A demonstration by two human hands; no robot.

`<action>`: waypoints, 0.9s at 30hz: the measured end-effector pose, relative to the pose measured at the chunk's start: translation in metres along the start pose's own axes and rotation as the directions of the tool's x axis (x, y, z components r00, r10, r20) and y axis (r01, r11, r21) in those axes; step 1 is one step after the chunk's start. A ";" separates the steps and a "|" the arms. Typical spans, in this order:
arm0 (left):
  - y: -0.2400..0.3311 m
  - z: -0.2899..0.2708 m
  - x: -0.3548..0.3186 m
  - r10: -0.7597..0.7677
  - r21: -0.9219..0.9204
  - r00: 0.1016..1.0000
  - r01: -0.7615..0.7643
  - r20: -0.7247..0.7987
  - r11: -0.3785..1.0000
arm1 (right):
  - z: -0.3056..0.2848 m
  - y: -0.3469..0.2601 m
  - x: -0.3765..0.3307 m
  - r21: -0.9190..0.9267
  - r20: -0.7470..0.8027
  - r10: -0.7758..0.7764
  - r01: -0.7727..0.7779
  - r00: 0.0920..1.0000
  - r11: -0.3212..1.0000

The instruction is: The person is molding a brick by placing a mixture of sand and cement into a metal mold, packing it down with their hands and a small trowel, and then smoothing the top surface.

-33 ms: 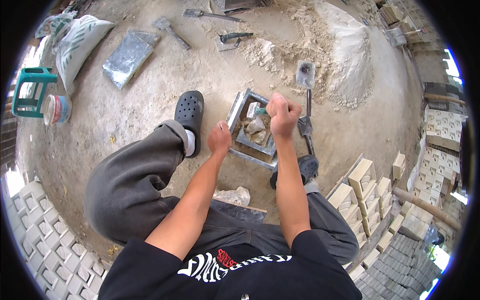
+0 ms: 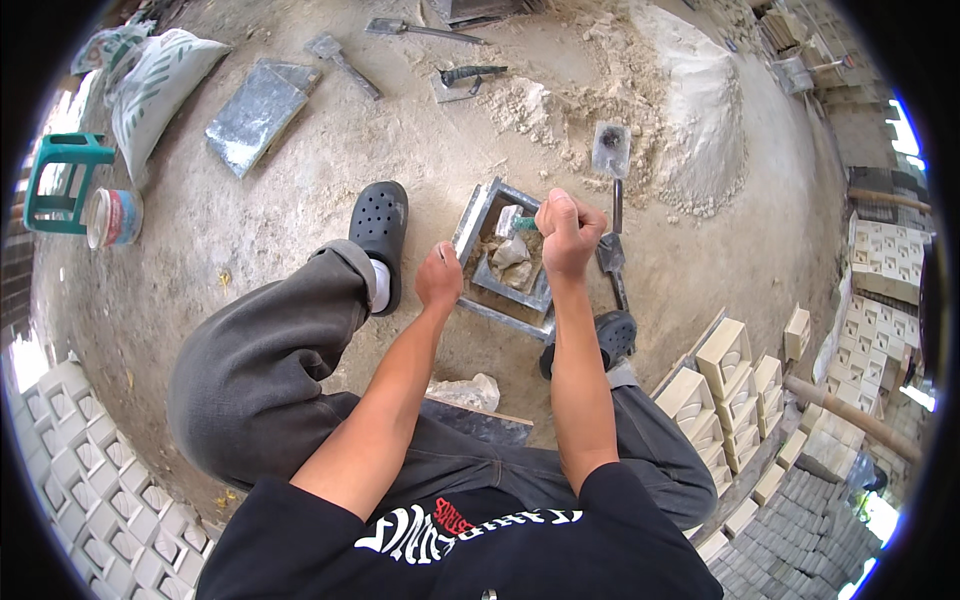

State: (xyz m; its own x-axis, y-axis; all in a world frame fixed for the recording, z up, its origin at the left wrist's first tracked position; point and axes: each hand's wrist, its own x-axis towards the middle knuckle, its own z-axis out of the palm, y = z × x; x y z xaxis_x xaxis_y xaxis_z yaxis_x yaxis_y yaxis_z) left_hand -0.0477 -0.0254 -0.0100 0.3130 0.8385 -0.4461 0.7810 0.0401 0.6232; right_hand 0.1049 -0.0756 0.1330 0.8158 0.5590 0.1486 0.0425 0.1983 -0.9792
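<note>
A rectangular grey mould frame lies on the ground between my feet, with pale lumps of material inside it. My left hand is closed at the frame's left side, gripping its edge; the fingertips are hidden. Over the frame's right side, my right hand is wrapped round the green handle of a small tool. Its pale, flat-looking head is inside the frame, above the lumps; its exact kind is unclear.
A pale powder heap rises at the far right. Beside the frame lie a small shovel and another flat-bladed tool. Cast blocks stand at right. A green stool and bucket are far left.
My right hand and the green-handled tool have shifted very slightly to the right. My left hand stays at the frame.
</note>
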 end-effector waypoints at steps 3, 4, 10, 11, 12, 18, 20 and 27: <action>0.014 0.010 -0.008 0.009 0.011 1.000 -0.010 0.030 1.000 | -0.015 0.043 -0.004 -0.219 -0.036 0.084 -0.090 0.996 0.971; 0.016 0.009 -0.007 0.011 0.007 1.000 -0.011 0.026 1.000 | -0.015 0.044 0.004 -0.188 -0.021 0.059 -0.062 0.998 0.980; 0.005 0.005 -0.004 0.019 -0.032 1.000 -0.020 -0.022 0.999 | -0.007 0.020 0.001 -0.072 -0.038 0.066 -0.069 0.997 0.995; 0.009 0.006 -0.006 0.007 -0.014 1.000 -0.007 0.000 1.000 | -0.008 0.029 -0.002 -0.236 -0.029 0.045 -0.051 0.999 0.970; 0.013 0.007 -0.008 -0.006 0.004 1.000 0.005 0.022 1.000 | -0.009 0.039 -0.002 -0.276 -0.033 0.081 -0.087 0.996 0.957; 0.003 0.002 -0.002 0.012 -0.012 0.999 -0.012 -0.039 1.000 | 0.001 0.023 0.000 -0.015 -0.032 0.027 -0.027 0.999 1.000; 0.010 0.007 -0.005 0.013 -0.022 1.000 -0.013 -0.006 1.000 | -0.006 0.048 0.000 -0.160 -0.021 0.029 -0.032 0.999 0.987; 0.005 0.008 -0.006 0.061 -0.041 0.998 -0.062 -0.029 0.997 | -0.007 0.039 -0.002 -0.051 -0.056 0.009 -0.012 0.998 0.999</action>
State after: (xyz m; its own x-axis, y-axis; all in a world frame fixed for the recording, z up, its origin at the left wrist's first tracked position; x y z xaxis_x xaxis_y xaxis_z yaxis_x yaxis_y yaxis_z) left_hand -0.0414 -0.0342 -0.0094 0.3445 0.8546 -0.3886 0.7371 0.0101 0.6757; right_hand 0.1094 -0.0743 0.0933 0.8471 0.5148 0.1318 0.0619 0.1506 -0.9866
